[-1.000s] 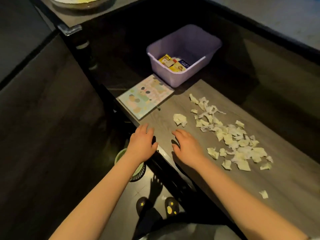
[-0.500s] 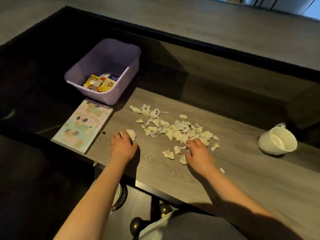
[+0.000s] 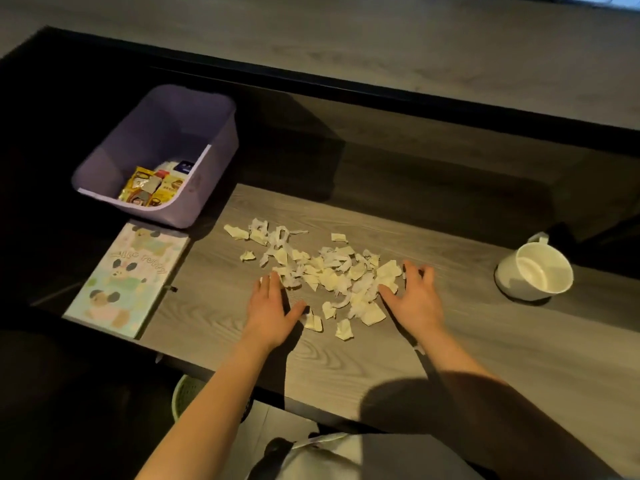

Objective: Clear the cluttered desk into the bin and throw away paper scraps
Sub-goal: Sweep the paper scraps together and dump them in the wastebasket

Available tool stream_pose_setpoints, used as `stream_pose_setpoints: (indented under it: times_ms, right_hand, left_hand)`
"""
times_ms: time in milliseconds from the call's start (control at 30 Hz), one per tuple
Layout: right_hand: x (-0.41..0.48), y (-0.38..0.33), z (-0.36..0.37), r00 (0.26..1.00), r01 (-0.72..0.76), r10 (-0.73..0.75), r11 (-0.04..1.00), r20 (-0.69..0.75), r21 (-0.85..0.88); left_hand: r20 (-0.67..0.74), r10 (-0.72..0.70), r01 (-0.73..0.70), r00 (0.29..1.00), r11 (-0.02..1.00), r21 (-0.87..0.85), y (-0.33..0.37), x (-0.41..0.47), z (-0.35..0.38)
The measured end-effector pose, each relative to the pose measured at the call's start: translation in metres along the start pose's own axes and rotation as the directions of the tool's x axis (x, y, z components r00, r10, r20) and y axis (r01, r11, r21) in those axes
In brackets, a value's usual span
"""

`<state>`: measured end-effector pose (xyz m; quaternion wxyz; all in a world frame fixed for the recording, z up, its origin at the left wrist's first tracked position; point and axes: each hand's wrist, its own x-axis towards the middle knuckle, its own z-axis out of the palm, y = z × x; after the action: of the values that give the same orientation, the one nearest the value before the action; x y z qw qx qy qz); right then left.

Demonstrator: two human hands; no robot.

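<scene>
Head view: left hand [image 3: 273,306] & right hand [image 3: 415,299], fingers spread flat, flank paper scraps [image 3: 329,275] at 9 & 3 o'clock. Gathering step, prob.; next squeeze them together, scoop.

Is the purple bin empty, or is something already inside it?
Not empty. Several small colourful packets lie at the near end of the purple bin; its far part looks bare.
</scene>
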<state>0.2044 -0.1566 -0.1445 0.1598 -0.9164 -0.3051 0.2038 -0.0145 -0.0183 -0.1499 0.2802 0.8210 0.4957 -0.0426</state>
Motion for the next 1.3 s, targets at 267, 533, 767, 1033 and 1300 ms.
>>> stream_pose_setpoints:
  times_ms: [267, 533, 767, 1033, 1300]
  right_hand:
    - [0.014, 0.005, 0.008, 0.98, 0.179, -0.156, 0.963, 0.125, -0.2]
    - [0.009, 0.001, 0.021, 0.935, 0.354, -0.332, 0.901, 0.129, -0.251]
    - [0.024, 0.011, 0.014, 0.936, 0.343, -0.336, 0.938, 0.109, -0.055]
    - [0.023, 0.006, 0.001, 0.98, 0.152, -0.185, 0.937, 0.076, 0.313]
    - [0.025, 0.005, -0.001, 0.989, 0.03, -0.105, 0.838, 0.108, 0.545]
  left_hand:
    - [0.062, 0.088, -0.091, 0.994, 0.995, 0.043, 0.024, -0.024, 0.028]
    - [-0.095, 0.087, -0.076, 0.992, 0.991, 0.113, 0.031, -0.026, 0.043]
    - [-0.148, 0.014, 0.004, 0.989, 0.993, 0.119, 0.033, -0.019, 0.046]
    - [-0.164, 0.073, -0.053, 0.984, 0.991, 0.12, 0.03, -0.006, 0.04]
    - [-0.144, 0.08, -0.083, 0.986, 0.996, -0.019, 0.023, -0.003, 0.031]
